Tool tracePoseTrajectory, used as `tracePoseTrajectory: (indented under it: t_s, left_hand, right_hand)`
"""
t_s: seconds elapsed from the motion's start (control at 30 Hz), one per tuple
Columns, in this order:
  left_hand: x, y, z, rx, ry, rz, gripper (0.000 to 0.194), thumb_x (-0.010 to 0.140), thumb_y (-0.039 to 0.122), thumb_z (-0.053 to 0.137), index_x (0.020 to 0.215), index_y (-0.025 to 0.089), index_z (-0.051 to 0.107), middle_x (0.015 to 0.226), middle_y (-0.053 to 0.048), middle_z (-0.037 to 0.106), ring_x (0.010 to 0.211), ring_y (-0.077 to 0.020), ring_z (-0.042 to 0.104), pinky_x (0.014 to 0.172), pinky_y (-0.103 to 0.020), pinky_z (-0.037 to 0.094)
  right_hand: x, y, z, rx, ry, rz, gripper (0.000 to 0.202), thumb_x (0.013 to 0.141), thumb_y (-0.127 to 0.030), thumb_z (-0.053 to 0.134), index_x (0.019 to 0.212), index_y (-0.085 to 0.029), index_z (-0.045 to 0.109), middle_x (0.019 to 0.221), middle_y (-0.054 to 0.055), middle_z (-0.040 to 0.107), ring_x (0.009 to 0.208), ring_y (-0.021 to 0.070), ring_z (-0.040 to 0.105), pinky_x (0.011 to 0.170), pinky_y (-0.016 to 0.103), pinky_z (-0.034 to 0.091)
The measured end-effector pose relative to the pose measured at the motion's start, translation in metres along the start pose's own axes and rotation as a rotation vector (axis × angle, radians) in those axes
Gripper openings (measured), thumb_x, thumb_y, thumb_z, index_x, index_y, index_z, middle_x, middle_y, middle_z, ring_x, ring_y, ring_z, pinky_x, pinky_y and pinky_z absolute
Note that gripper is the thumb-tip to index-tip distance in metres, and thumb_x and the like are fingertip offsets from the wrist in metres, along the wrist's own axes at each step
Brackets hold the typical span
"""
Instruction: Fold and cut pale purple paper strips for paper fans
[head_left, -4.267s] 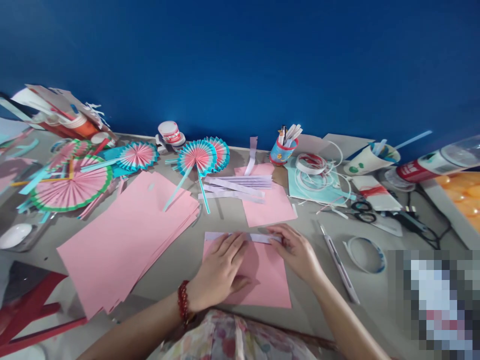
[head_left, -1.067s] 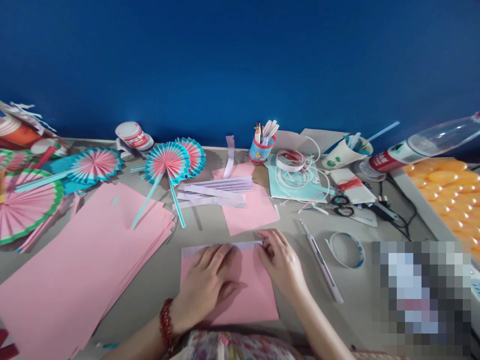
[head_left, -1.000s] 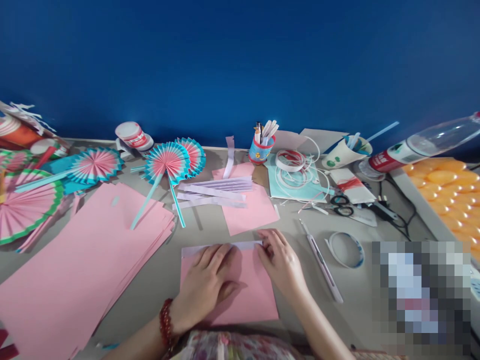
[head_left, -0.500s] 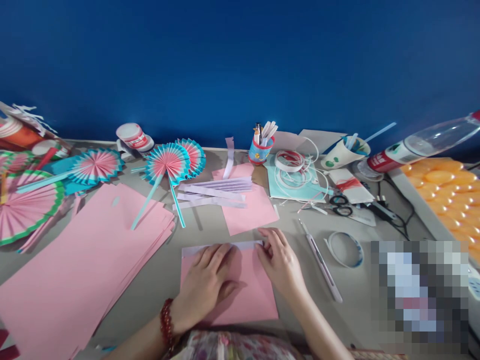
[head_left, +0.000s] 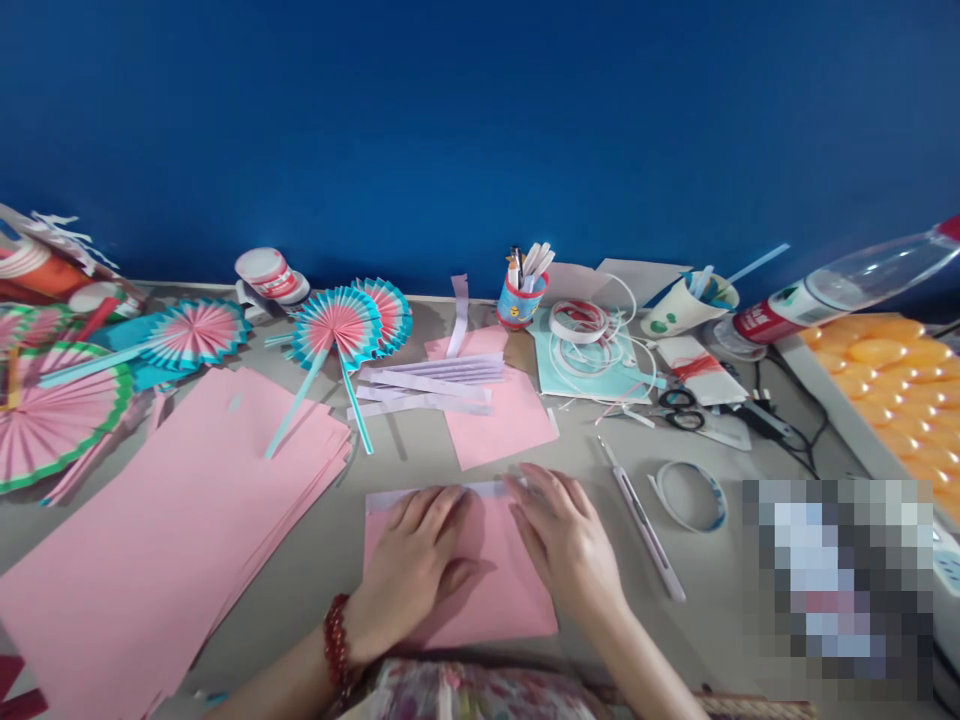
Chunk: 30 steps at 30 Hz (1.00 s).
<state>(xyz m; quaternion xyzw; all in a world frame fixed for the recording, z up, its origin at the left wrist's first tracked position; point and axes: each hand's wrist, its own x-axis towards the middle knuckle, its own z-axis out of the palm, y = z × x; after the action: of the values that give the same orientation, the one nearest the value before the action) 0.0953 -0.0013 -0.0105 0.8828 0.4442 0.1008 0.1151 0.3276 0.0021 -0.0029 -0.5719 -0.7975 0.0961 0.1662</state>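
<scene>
A pink sheet of paper (head_left: 487, 600) lies in front of me, with a pale lilac strip (head_left: 486, 489) along its far edge. My left hand (head_left: 416, 560) rests flat on the sheet, fingertips at the strip; a red bead bracelet circles its wrist. At the sheet's right far corner, my right hand (head_left: 566, 530) lies palm down with fingers extended over the strip's end. Beyond the hands, several lilac strips (head_left: 435, 380) lie on another pink sheet (head_left: 510, 420). A craft knife (head_left: 645, 530) lies to the right of my right hand.
Left is a stack of large pink sheets (head_left: 172, 500); behind it stand pleated paper fans (head_left: 337, 325). A pen cup (head_left: 523, 300), coiled white cord (head_left: 592, 340), scissors (head_left: 682, 410), a tape ring (head_left: 690, 497) and a tilted plastic bottle (head_left: 832, 295) are at the back and right.
My right hand has moved onto the strip's right end, its fingers straightening and lying flatter. My left hand stays in place on the sheet.
</scene>
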Motion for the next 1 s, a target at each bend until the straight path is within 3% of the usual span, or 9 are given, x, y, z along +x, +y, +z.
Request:
tracePoseTrajectory:
  t_s: [0.1, 0.33, 0.57, 0.83, 1.0]
  left_hand:
    - [0.000, 0.001, -0.001, -0.006, 0.009, -0.006, 0.058, 0.096, 0.050, 0.057, 0.140, 0.013, 0.052, 0.139, -0.013, 0.053, 0.121, -0.0304, 0.051, 0.104, -0.046, 0.044]
    - [0.000, 0.000, -0.003, -0.029, -0.016, -0.022, 0.051, 0.099, 0.042, 0.053, 0.142, 0.014, 0.049, 0.139, -0.012, 0.053, 0.122, -0.0297, 0.050, 0.105, -0.045, 0.042]
    - [0.007, 0.004, -0.004, -0.008, -0.045, -0.037, 0.063, 0.097, 0.056, 0.051, 0.145, 0.016, 0.046, 0.138, -0.012, 0.054, 0.118, -0.0321, 0.052, 0.101, -0.048, 0.043]
    - [0.004, -0.009, -0.010, -0.131, 0.098, -0.081, 0.056, 0.103, 0.045, 0.039, 0.150, 0.013, 0.038, 0.142, -0.015, 0.052, 0.129, -0.0283, 0.049, 0.107, -0.044, 0.042]
    - [0.007, -0.005, -0.006, 0.040, 0.043, 0.152, 0.081, 0.098, 0.064, 0.039, 0.158, 0.013, 0.022, 0.161, -0.013, 0.030, 0.149, -0.0290, 0.027, 0.122, -0.048, 0.023]
  right_hand:
    - [-0.012, 0.004, 0.002, -0.135, -0.013, -0.033, 0.039, 0.099, -0.026, 0.047, 0.136, -0.023, 0.059, 0.145, 0.008, 0.054, 0.126, 0.0310, 0.050, 0.098, 0.048, 0.046]
    - [-0.028, 0.014, 0.004, -0.207, 0.021, 0.033, 0.044, 0.101, -0.032, 0.042, 0.143, -0.021, 0.052, 0.150, 0.006, 0.050, 0.128, 0.0296, 0.049, 0.100, 0.045, 0.045]
    - [-0.023, 0.004, 0.011, -0.222, 0.049, -0.061, 0.062, 0.101, -0.033, 0.046, 0.158, -0.019, 0.026, 0.153, 0.007, 0.046, 0.134, 0.0290, 0.045, 0.105, 0.044, 0.040]
    - [-0.023, 0.011, 0.011, -0.158, 0.077, -0.066, 0.066, 0.102, -0.036, 0.038, 0.161, -0.021, 0.012, 0.155, 0.011, 0.043, 0.132, 0.0293, 0.049, 0.103, 0.045, 0.044]
    - [-0.024, 0.005, 0.020, -0.127, 0.081, -0.075, 0.068, 0.101, -0.037, 0.043, 0.161, -0.020, 0.015, 0.155, 0.011, 0.042, 0.135, 0.0303, 0.046, 0.106, 0.048, 0.042]
